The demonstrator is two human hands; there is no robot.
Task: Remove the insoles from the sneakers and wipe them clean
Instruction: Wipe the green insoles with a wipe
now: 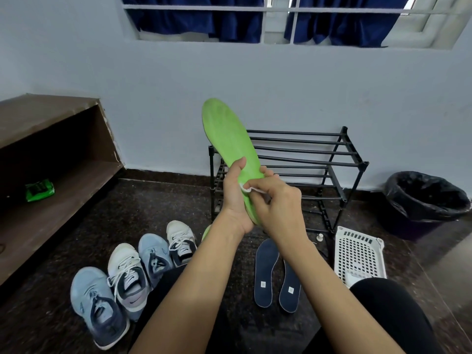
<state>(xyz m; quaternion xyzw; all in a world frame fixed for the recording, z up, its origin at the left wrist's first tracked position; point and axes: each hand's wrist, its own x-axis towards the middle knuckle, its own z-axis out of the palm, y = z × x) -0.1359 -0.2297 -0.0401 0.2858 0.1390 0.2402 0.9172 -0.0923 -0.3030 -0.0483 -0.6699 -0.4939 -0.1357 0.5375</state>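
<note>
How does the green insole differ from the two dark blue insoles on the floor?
The green insole is bright green; the dark blue insoles are navy with small white labels. The green insole is held upright; the dark blue insoles lie flat on the floor. The left hand grips the green insole and the right hand pinches a wipe against it; the dark blue insoles are untouched. All are out of the sneakers.

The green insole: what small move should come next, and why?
Probably slide the wipe up toward the toe: the right hand pinches it low on the green insole, gripped by the left hand, and most of the insole lies above.
</note>
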